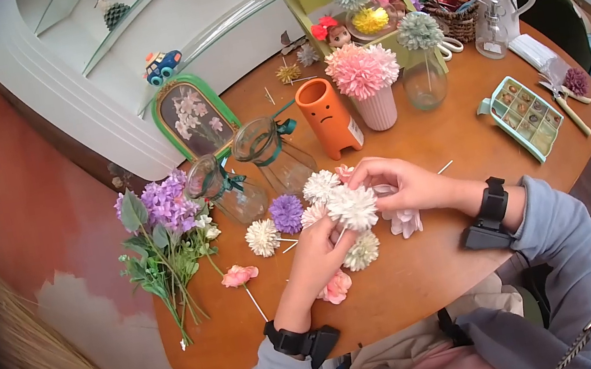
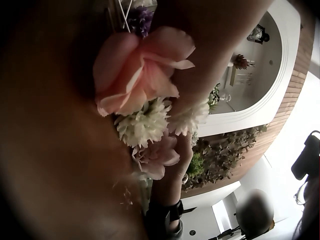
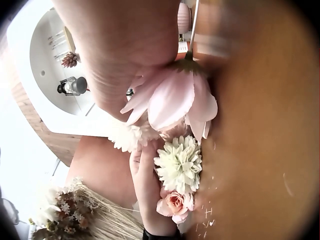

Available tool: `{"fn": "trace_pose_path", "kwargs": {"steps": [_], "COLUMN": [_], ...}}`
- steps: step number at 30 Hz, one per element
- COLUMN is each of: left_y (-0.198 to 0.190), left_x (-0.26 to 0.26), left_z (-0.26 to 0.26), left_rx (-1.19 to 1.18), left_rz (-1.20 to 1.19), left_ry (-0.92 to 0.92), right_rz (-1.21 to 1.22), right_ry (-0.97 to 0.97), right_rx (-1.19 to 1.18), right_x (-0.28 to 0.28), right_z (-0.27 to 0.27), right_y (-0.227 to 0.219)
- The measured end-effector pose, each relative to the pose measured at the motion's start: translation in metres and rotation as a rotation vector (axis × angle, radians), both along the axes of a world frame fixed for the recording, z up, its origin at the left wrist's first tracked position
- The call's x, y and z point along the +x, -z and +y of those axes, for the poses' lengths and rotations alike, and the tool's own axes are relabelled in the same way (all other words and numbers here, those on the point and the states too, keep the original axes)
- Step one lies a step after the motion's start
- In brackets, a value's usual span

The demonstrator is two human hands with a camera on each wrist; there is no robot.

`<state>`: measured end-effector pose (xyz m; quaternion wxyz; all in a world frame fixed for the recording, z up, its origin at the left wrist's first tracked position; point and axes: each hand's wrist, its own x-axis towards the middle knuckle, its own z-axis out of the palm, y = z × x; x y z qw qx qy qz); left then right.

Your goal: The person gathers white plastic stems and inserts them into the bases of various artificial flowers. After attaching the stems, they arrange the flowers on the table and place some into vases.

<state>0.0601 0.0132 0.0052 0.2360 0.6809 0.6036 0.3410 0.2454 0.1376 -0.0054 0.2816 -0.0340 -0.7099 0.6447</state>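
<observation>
A white pom-pom flower [image 1: 353, 207] is between both hands above the table. My left hand [image 1: 315, 258] grips it from below, fingers curled at its base; its stem is mostly hidden. The thumb and fingers of my right hand [image 1: 410, 184] pinch its petals at the upper right. Under the left fingers lies a cream-green flower [image 1: 361, 250], with a coral-pink flower [image 1: 335, 288] nearer the table's front. A pale pink flower [image 3: 172, 100] lies beneath my right hand in the right wrist view. The white flower [image 2: 190, 117] partly shows behind my left hand in the left wrist view.
Purple [image 1: 286, 214] and cream [image 1: 263, 237] pom-poms lie left of the hands. Behind stand two glass vases [image 1: 230, 196], an orange vase [image 1: 329, 119] and a pink vase [image 1: 377, 108]. Lilac flowers [image 1: 168, 203] lie left; a compartment tray [image 1: 525, 116] and pliers [image 1: 571, 108] lie right.
</observation>
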Motion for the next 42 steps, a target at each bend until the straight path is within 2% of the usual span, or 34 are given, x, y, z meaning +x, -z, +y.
{"fn": "trace_pose_path", "kwargs": {"steps": [3,6,8,9,11,14,18,21,24,27,30,33,36,37,40,42], "left_y": [-0.001,-0.014,-0.013,-0.013,-0.009,-0.006,-0.011,0.006,0.005,0.008,-0.005,0.004,0.013,0.014,0.015,0.016], "left_x": [-0.006,-0.019,-0.033,-0.037,-0.043,-0.042,-0.042,-0.059,-0.058,-0.053,-0.041,-0.033,-0.028,-0.027,-0.022,-0.024], "left_z": [0.0,0.001,0.0,-0.001,-0.002,-0.003,-0.007,-0.007,-0.007,-0.006,-0.007,-0.006,-0.007,-0.007,-0.005,-0.006], "left_rx": [0.067,0.217,0.185,0.158,0.036,0.123,0.018,-0.091,-0.06,-0.088,-0.114,0.018,0.001,-0.016,0.007,-0.114], "left_rz": [-0.248,-0.328,-0.241,-0.192,-0.158,0.152,0.213,0.193,0.232,-0.126,-0.39,-0.43,-0.294,-0.314,-0.522,-0.64], "left_ry": [0.005,-0.113,-0.206,-0.223,-0.267,-0.126,-0.143,-0.154,-0.213,-0.259,-0.259,-0.192,-0.204,-0.203,-0.139,-0.092], "right_rz": [0.04,0.077,0.074,0.088,0.102,0.007,-0.052,-0.04,-0.001,-0.021,-0.014,-0.039,-0.004,-0.013,-0.04,-0.055], "right_ry": [0.059,0.184,0.264,0.242,0.327,0.363,0.368,0.384,0.37,0.364,0.343,0.267,0.113,0.093,0.034,-0.006], "right_rx": [-0.173,-0.273,-0.312,-0.42,-0.368,-0.346,-0.371,-0.412,-0.451,-0.465,-0.426,-0.467,-0.483,-0.49,-0.49,-0.465], "right_x": [-0.001,-0.002,-0.002,-0.001,-0.003,0.002,0.002,0.001,0.0,0.001,0.001,0.001,0.001,0.0,-0.001,-0.001], "right_z": [-0.001,0.006,0.01,0.006,0.006,0.005,0.007,0.008,0.009,0.007,0.007,0.004,-0.001,-0.002,-0.004,-0.004], "right_y": [0.001,0.011,0.015,0.008,0.01,0.004,0.01,0.012,0.017,0.011,0.012,0.007,0.004,0.004,0.004,0.005]}}
